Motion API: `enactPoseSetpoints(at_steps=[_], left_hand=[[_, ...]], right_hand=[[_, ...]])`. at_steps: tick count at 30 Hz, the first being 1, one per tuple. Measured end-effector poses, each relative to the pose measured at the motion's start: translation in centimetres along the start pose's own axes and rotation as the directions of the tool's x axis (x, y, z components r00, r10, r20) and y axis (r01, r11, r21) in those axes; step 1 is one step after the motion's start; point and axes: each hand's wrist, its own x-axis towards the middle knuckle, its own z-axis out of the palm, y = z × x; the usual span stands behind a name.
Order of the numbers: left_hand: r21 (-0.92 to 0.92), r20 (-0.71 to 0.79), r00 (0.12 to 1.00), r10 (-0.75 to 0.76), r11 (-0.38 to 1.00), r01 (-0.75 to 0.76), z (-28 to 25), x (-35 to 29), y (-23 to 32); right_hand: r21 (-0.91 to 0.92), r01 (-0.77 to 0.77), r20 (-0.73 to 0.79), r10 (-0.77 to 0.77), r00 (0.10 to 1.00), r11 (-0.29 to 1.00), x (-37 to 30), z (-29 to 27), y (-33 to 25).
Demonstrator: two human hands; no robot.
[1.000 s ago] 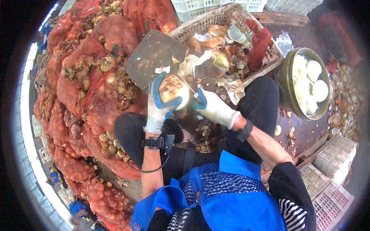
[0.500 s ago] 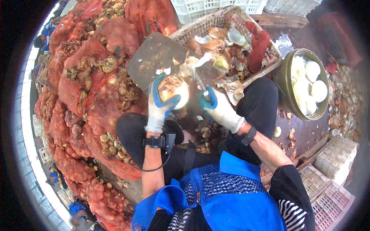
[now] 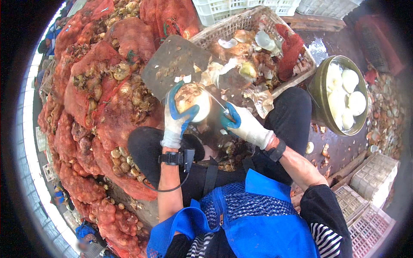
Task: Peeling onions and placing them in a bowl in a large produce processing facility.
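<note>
Scallop [image 3: 193, 102] round, pale, brown-mottled; left hand [image 3: 177, 122] grip wrapped round it; right hand [image 3: 245, 127] grip holds knife [image 3: 217, 104].

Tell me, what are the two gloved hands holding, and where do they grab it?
The left hand cups a half-peeled onion around its sides. The right hand grips a small knife by its handle, blade touching the onion.

Red net sacks [image 3: 99, 99] wall off the left; the shell-filled basket [image 3: 292, 81] blocks the far side; right, toward the bucket [image 3: 318, 92], the wet floor [image 3: 340, 150] lies open.
</note>
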Motion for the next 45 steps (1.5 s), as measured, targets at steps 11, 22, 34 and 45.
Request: enactPoseSetpoints(at_steps=[11, 22, 34, 45], left_hand=[[-0.088, 0.007, 0.997, -0.074, 0.993, 0.075, 0.0, 0.4, 1.2], [-0.201, -0.030, 0.997, -0.070, 0.977, 0.063, 0.6, 0.5, 1.5], [-0.261, -0.035, 0.993, -0.109, 0.961, 0.097, 0.2, 0.9, 0.6], [-0.051, -0.003, 0.999, -0.042, 0.998, 0.042, 0.3, 0.9, 0.8]], right_hand=[[0.078, -0.016, 0.033, 0.014, 0.999, 0.997, 0.5, 0.3, 0.8], [0.004, 0.098, 0.025, -0.099, 0.995, 0.995, 3.4, 0.5, 0.7], [-0.122, 0.041, -0.002, -0.042, 0.999, 0.992, 5.6, 0.7, 0.3], [-0.210, -0.023, -0.141, -0.007, 0.990, 0.978, 4.7, 2.5, 0.9]])
